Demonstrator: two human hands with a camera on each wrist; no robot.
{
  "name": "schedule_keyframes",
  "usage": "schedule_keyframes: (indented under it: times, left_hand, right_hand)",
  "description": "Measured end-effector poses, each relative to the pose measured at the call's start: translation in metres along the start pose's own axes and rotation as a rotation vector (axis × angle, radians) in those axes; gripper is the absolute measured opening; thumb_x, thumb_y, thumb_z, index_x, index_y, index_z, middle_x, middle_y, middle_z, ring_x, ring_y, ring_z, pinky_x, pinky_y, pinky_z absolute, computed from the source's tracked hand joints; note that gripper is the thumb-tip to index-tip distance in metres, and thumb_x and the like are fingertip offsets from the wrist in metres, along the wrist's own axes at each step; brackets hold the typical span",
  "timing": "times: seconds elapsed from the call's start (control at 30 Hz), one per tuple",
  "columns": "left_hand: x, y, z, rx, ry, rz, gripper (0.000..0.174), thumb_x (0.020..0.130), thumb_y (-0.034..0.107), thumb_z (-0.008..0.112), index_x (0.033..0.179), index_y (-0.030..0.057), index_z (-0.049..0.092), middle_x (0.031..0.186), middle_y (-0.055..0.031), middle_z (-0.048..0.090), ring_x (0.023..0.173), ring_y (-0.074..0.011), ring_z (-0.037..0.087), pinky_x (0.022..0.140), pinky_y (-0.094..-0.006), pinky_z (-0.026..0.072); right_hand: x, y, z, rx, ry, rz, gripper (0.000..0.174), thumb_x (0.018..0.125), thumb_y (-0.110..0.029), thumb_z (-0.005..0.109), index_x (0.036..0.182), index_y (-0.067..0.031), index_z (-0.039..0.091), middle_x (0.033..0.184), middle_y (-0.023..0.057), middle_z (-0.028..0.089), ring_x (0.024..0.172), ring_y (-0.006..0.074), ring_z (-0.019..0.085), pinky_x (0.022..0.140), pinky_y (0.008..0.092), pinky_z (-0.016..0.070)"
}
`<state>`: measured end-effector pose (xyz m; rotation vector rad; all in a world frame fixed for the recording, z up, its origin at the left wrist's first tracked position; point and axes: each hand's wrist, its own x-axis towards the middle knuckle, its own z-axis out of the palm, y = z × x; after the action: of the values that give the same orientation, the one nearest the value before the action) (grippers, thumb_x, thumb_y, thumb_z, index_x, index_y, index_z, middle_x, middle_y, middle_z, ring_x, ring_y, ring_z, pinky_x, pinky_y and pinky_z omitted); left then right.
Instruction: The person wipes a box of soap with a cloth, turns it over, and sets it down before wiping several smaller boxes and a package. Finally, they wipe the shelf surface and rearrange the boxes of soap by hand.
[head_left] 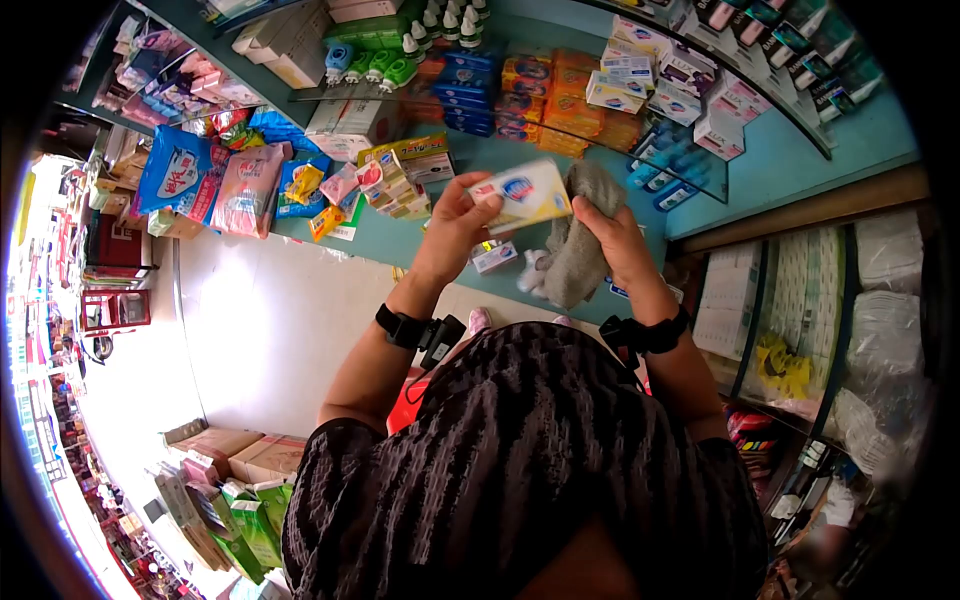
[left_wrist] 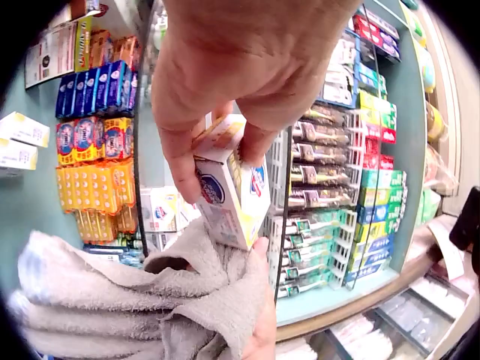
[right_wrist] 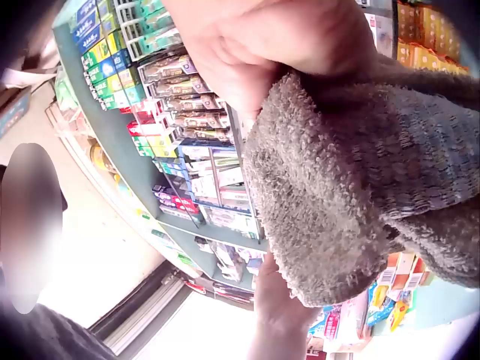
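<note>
My left hand (head_left: 452, 228) pinches a white and yellow soap box (head_left: 521, 196) between thumb and fingers; the left wrist view shows the box (left_wrist: 234, 180) with its lower end against the cloth. A grey towel (head_left: 578, 245), folded and hanging in a bunch, is gripped by my right hand (head_left: 625, 240) just right of the box. In the right wrist view the towel (right_wrist: 315, 202) covers much of the picture and hides most of the fingers. Beneath the hands, a small white box (head_left: 494, 257) lies on the shelf.
Stacked soap packs (head_left: 467, 85) and white soap boxes (head_left: 618, 90) fill the glass shelf ahead. Blue and pink bags (head_left: 250, 185) stand at the left. Wrapped goods (head_left: 888, 255) lie in a rack at the right. Another person (right_wrist: 34, 240) is at the left of the right wrist view.
</note>
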<state>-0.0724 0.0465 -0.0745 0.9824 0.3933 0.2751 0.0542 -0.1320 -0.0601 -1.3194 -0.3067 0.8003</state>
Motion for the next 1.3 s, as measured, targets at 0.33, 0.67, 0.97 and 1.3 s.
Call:
schedule_keyframes:
  times: [0.33,0.67,0.97,1.3]
  left_hand:
    - [0.002,-0.107,-0.177,0.064,0.529,-0.255,0.046,0.083,0.03,0.065,0.117,0.0079,0.045,0.104,-0.008,0.056,0.091,-0.0192,0.059,0.077,-0.0384,0.0529]
    - [0.039,-0.225,-0.238,0.034,0.532,-0.373,0.037,0.08,0.033,0.067,0.106,0.0106,0.055,0.075,-0.0021,0.054,0.054,-0.0145,0.052,0.052,-0.0324,0.0522]
    - [0.054,-0.223,-0.227,0.219,0.723,-0.454,0.035,0.084,0.025,0.062,0.113,0.0081,0.051,0.094,-0.0042,0.056,0.073,-0.0173,0.056,0.057,-0.0326,0.0517]
    - [0.037,-0.158,-0.196,0.286,0.727,-0.26,0.031,0.082,0.014,0.06,0.111,0.0065,0.05,0.086,-0.0048,0.056,0.075,-0.0147,0.056,0.063,-0.0287,0.0493]
  right_hand:
    - [-0.018,0.006,-0.035,0.105,0.215,0.037,0.031,0.084,-0.024,0.068,0.108,-0.0061,0.059,0.095,0.0007,0.06,0.085,0.0115,0.058,0.073,0.0283,0.048]
    - [-0.042,-0.004,-0.078,0.131,0.384,0.009,0.052,0.083,-0.026,0.068,0.126,-0.0044,0.047,0.115,0.0079,0.056,0.103,0.0204,0.056,0.081,0.0373,0.0488]
    - [-0.056,-0.002,-0.094,0.119,0.426,0.017,0.053,0.084,-0.026,0.067,0.128,-0.0038,0.046,0.119,0.009,0.055,0.106,0.0208,0.055,0.086,0.0365,0.0471]
    - [-0.048,-0.004,-0.099,0.274,0.401,-0.074,0.046,0.083,-0.026,0.068,0.121,-0.0065,0.051,0.111,0.0039,0.057,0.101,0.0181,0.056,0.084,0.0359,0.0467]
